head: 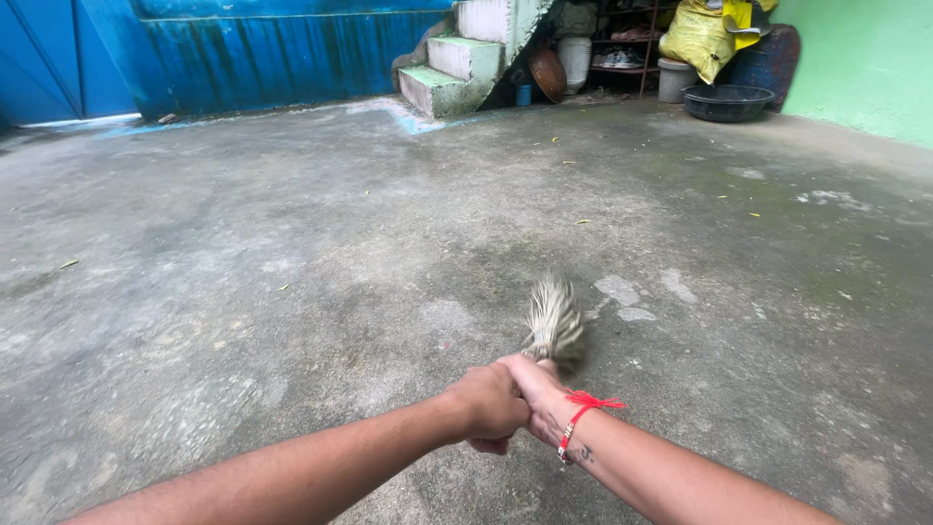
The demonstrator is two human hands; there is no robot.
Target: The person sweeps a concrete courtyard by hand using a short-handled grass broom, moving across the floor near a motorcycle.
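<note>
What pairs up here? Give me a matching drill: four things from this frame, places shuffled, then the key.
Things:
1. broom
2. black basin
3. steps
4. red thread band

Places:
A. on the right wrist
B. top right, on the floor by the green wall
C. gripped by the left hand and right hand
D. top centre, beside the blue wall

Pairs: 1-C, 2-B, 3-D, 4-A

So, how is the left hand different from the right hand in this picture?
The left hand has a bare wrist; the right hand wears a red thread bracelet at its wrist. The left hand lies nearer the camera, while the right hand sits closer to the blurred straw broom. Both close together on the broom's end above the concrete floor.
</note>
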